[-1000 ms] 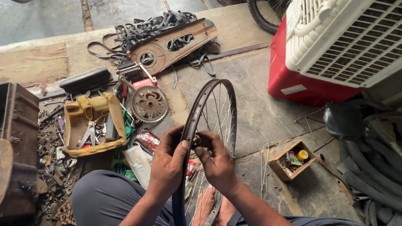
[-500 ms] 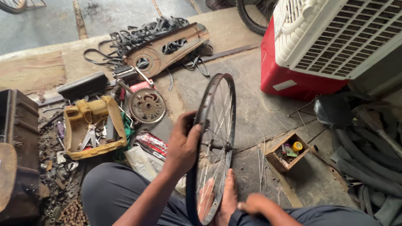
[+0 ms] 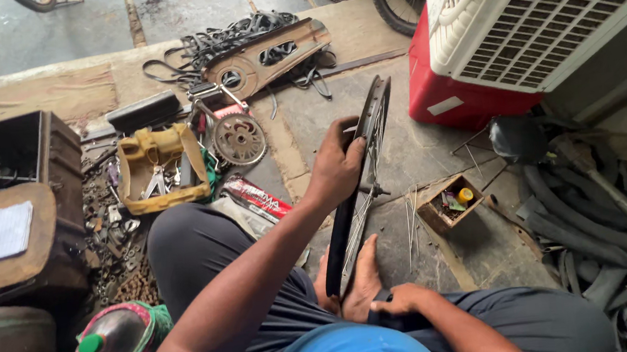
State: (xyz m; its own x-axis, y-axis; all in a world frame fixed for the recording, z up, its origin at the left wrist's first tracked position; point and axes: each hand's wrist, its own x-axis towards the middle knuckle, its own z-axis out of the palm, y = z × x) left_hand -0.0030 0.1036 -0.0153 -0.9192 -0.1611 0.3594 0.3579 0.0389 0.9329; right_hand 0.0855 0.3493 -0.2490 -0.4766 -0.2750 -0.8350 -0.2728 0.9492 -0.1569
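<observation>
A black bicycle wheel rim [image 3: 370, 127] with thin spokes stands nearly edge-on on the floor between my bare feet [image 3: 363, 275]. My left hand [image 3: 337, 164] grips its upper part and holds it upright, leaning slightly away. Low down by my knee, my right hand [image 3: 403, 300] has its fingers curled over a dark edge; what it holds is hidden. Loose spokes [image 3: 411, 216] lie on the floor beside the wheel.
A small open box of little parts [image 3: 450, 206] sits right of the wheel. A yellow tool tray [image 3: 142, 151], a chainring [image 3: 238, 139] and a chain guard [image 3: 270, 56] lie ahead left. A white and red air cooler [image 3: 537, 13] stands right, above rubber tubes [image 3: 608, 246]. A dark box [image 3: 8, 154] stands at the left.
Both hands were at the wheel's hub. My right hand let go and dropped to my knee. My left hand shifted onto the rim, and the wheel turned nearly edge-on.
</observation>
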